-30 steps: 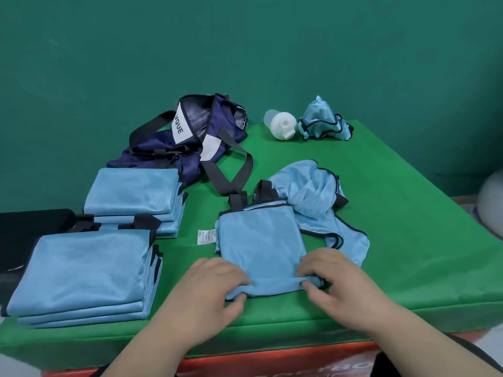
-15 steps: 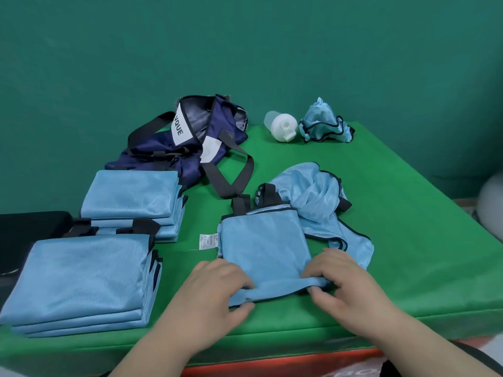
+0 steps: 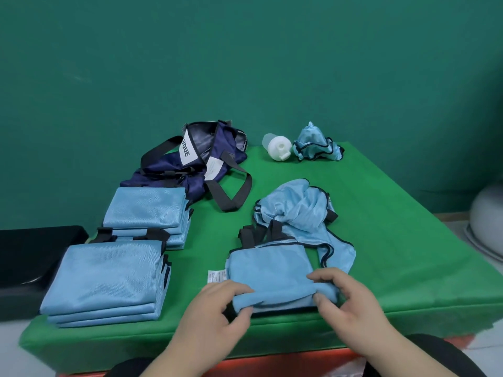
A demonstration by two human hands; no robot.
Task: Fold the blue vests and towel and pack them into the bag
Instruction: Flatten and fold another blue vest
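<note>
Left hand (image 3: 215,311), right hand (image 3: 353,303): fingers (image 3: 321,277) curled, pinching near edge of folded vest (image 3: 272,268). Likely keeps fold intact for lift toward near-left stack (image 3: 106,278). Bag (image 3: 201,164) far left.

Two folded stacks (image 3: 109,281) left, bag (image 3: 196,170) behind them, bottle (image 3: 276,149) far back, perhaps touching crumpled vest (image 3: 317,146).

L hand (image 3: 215,311) + R hand (image 3: 353,303) lifted folded vest (image 3: 272,268) near edge.

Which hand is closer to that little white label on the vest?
Left. The left hand grips the near edge of the vest just in front of the white label; the right hand pinches that edge at the opposite corner, farther off.
</note>
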